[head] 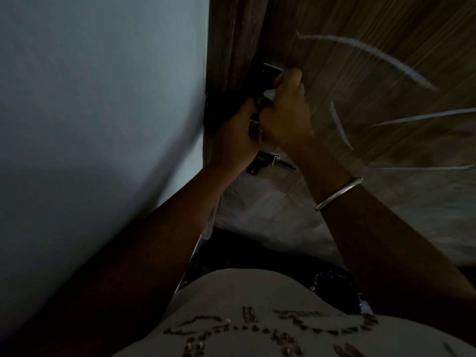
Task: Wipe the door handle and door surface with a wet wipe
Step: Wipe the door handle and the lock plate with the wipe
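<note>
One pale scrap, most likely the wet wipe (269, 95), shows bunched under the curled fingers of your right hand (283, 112), pressed against the dark door handle (268, 73) at the door's edge. Expect it to be limp, light and slick, so keep it wadded in your fingertips; the handle looks rigid enough to squeeze firmly. Your left hand (233, 136) curls in just below, touching the right, though in this gloom you cannot tell what it grips, with the wood-grain door (373, 60) rightward and the pale wall (103, 99) leftward.
</note>
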The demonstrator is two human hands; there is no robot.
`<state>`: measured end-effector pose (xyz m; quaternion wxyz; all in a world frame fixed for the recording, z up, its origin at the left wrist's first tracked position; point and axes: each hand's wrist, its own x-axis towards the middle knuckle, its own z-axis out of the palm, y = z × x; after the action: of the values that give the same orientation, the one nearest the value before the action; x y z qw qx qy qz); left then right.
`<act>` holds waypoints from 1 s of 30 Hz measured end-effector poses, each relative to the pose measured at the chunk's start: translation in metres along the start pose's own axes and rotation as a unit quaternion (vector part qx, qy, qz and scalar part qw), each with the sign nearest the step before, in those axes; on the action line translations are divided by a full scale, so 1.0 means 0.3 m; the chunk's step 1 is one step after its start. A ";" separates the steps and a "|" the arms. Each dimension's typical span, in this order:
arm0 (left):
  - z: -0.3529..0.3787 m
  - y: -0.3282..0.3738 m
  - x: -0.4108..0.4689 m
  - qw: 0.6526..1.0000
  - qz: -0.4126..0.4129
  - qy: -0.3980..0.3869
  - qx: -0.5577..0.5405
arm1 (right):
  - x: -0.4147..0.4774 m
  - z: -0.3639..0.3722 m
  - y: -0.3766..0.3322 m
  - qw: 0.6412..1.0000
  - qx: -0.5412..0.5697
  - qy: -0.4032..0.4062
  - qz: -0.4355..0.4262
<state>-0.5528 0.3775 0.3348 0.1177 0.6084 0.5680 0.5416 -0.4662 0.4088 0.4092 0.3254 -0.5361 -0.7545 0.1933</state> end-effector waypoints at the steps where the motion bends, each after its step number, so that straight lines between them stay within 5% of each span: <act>1: -0.001 -0.001 0.002 1.000 0.000 0.000 0.004 | -0.001 0.004 0.002 1.000 -0.010 0.003 -0.004; 14: -0.031 -0.011 -0.019 0.998 -0.021 -0.050 0.042 | -0.027 -0.124 0.105 0.978 -0.167 -0.063 -0.109; 30: -0.023 -0.004 -0.028 0.999 -0.022 -0.027 0.030 | -0.012 -0.047 0.029 0.993 -0.089 -0.034 -0.064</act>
<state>-0.5570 0.3678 0.3320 0.1270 0.6134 0.5938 0.5049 -0.4496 0.4077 0.4125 0.2623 -0.5065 -0.8123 0.1222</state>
